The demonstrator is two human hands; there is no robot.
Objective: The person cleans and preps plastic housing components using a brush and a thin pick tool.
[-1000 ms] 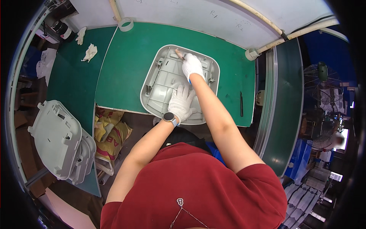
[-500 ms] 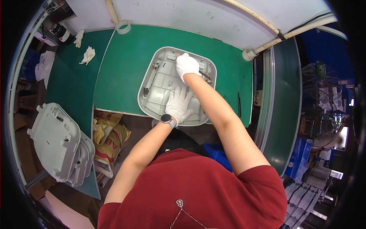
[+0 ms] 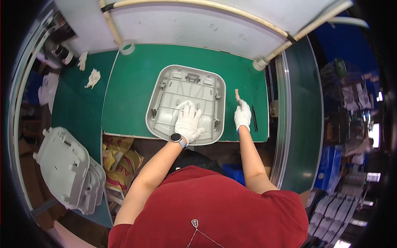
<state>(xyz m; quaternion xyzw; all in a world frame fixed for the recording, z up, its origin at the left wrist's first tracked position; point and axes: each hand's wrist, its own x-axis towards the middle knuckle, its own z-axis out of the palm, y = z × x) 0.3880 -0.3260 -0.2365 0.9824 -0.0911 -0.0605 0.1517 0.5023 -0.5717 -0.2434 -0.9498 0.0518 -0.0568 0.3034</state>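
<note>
A light grey plastic panel [image 3: 188, 89] with a rounded rim, ribs and clips lies inner side up on the green table. My left hand [image 3: 189, 124], in a white glove, rests spread and flat on its near middle part. To the right of the panel, apart from it, my right hand [image 3: 242, 116] is closed in a white glove. A slim brownish stick-like tool [image 3: 237, 95] juts forward from its fingers; its exact kind is blurred. Just right of that hand, a thin black pen-like tool [image 3: 254, 118] lies on the table.
More grey panels [image 3: 64, 167] stand stacked at the lower left. A tape roll [image 3: 127, 47] sits at the table's back edge. Loose white gloves [image 3: 93, 78] lie on the left-hand table [image 3: 78, 107]. A metal rail [image 3: 285, 107] runs along the right side.
My right hand has moved off the panel, to the right and nearer me, with the slim tool. The panel has turned slightly; my left hand has stayed on it. The head view has tilted.
</note>
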